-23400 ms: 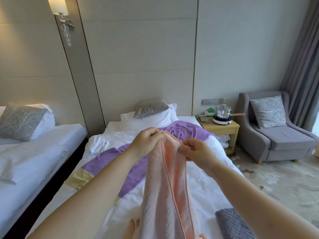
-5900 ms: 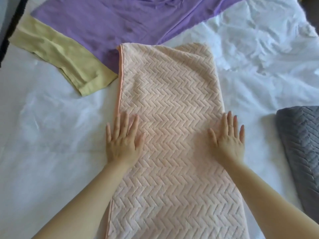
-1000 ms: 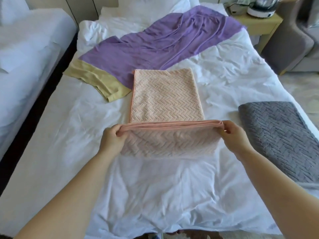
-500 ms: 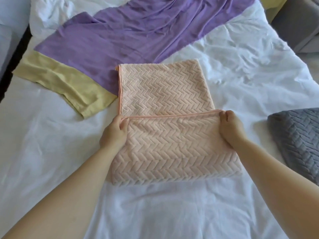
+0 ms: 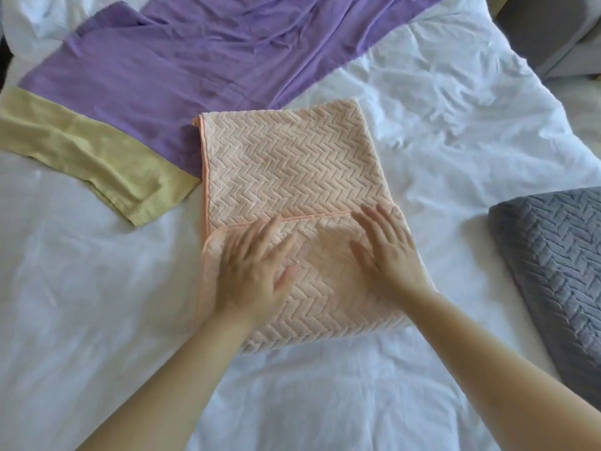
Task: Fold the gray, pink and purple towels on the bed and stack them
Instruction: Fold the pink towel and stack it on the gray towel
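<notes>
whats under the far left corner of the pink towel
The pink towel overlaps the purple towel at its far left corner. The rest seems to lie on the white sheet, but anything else beneath is covered.

From my feed I get only two arms reaching in from the near edge of the picture. Both forearms are bare all the way to that edge; no sleeve or cuff shows on either. The left hand (image 5: 252, 275) and the right hand (image 5: 388, 255) are bare too, with no glove. I see no ring on any finger and no watch or band at either wrist. The fingers look slightly blurred, so I cannot make out the nails.
</notes>
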